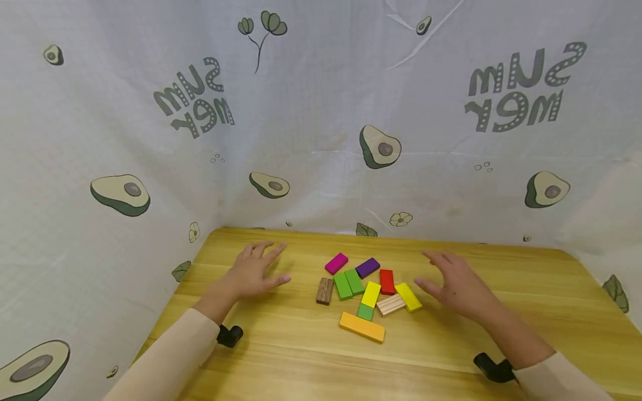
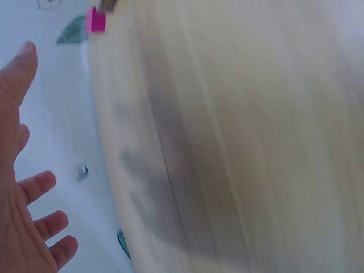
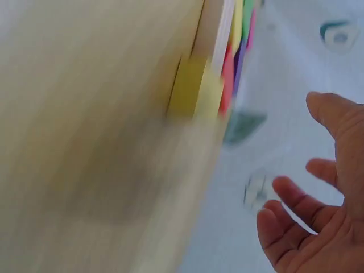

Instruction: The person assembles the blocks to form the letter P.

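Several coloured wooden blocks lie in a loose cluster on the table. In the head view they include a magenta block (image 1: 336, 263), a purple block (image 1: 368, 268), a red block (image 1: 387, 282), a dark brown block (image 1: 324, 291), a pale wood block (image 1: 391, 305) and a longer orange block (image 1: 362, 327). Two green blocks (image 1: 349, 284) lie side by side; a yellow block (image 1: 371, 293) meets a small green block (image 1: 365, 312). My left hand (image 1: 256, 272) hovers left of the cluster, fingers spread, holding nothing. To the right, my right hand (image 1: 453, 284) is nearest another yellow block (image 1: 408, 297), also holding nothing.
The wooden table (image 1: 281, 362) ends at the back and left against a white curtain (image 1: 321, 111) printed with avocados and lettering. A black wrist mount (image 1: 230, 336) sits under the left wrist, another black mount (image 1: 494, 368) under the right.
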`<state>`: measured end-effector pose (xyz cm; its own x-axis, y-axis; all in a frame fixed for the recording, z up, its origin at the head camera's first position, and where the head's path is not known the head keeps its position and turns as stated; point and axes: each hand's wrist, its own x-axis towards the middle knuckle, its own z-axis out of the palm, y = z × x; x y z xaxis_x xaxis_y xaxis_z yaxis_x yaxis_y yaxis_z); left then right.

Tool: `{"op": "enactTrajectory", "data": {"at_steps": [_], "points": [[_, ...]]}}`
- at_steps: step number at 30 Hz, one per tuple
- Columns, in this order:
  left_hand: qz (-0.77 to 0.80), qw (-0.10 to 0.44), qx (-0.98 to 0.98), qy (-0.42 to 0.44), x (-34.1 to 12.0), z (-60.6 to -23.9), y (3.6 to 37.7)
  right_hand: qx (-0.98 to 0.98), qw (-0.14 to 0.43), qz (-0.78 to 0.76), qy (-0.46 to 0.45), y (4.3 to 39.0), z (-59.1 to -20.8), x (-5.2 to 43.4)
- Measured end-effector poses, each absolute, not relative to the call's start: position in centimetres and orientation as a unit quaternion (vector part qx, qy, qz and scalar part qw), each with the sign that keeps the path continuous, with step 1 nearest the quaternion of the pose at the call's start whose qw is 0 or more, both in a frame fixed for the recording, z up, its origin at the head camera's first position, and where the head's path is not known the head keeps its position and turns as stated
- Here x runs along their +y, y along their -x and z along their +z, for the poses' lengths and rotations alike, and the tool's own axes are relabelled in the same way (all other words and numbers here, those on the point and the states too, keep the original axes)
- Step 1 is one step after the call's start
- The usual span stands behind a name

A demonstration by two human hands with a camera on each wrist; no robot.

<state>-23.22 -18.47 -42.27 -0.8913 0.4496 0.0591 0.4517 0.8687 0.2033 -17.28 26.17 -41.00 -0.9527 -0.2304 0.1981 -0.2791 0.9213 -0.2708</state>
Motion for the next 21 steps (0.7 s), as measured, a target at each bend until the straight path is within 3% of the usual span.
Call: {"op": "enactTrajectory", "data": {"at_steps": [10,15,21], "points": [[-0.110,-0.048,-0.942,0.312,-11.4,-42.8,21.4,-0.950,-0.006,0.164,-0.266,19.7,-43.0,14.8],[-0.089,-0.049,-0.942,0.319,-9.8,-43.8,21.1,-0.959,-0.047,0.093,-0.264,21.0,-43.6,12.6],[-0.075,-0.042,-0.949,0.303,-10.0,-44.2,21.2,-0.957,-0.052,0.088,-0.271,22.0,-43.7,12.0]]}}
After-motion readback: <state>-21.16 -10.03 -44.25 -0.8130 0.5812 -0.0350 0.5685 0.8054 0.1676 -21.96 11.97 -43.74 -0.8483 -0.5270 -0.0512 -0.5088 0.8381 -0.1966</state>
